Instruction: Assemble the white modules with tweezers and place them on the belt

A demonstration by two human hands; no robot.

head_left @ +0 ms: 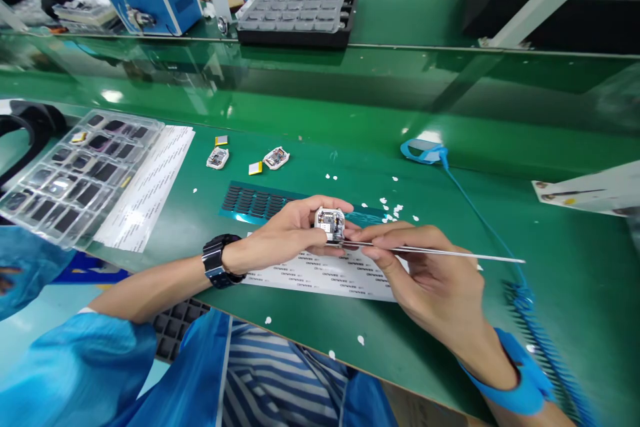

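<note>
My left hand (293,230) is closed around a small white watch housing (330,223), its open side showing a circuit board. In my right hand (435,273) is a pair of long, thin tweezers (465,254), pinched between thumb and fingers. The tips reach the lower right edge of the housing; exactly what they touch there is hidden by my fingers. Beneath both hands lies a white printed sheet (320,278). Just behind my left hand is a blue-green strip (257,201) of black adhesive pieces.
Two more watch housings (277,158) and two small batteries (255,168) lie further back. A clear tray (80,173) of dark parts stands at left. Small white scraps (395,210) dot the green bench. A blue wrist-strap cord (475,203) runs along the right. Another person's sleeve (25,267) shows at left.
</note>
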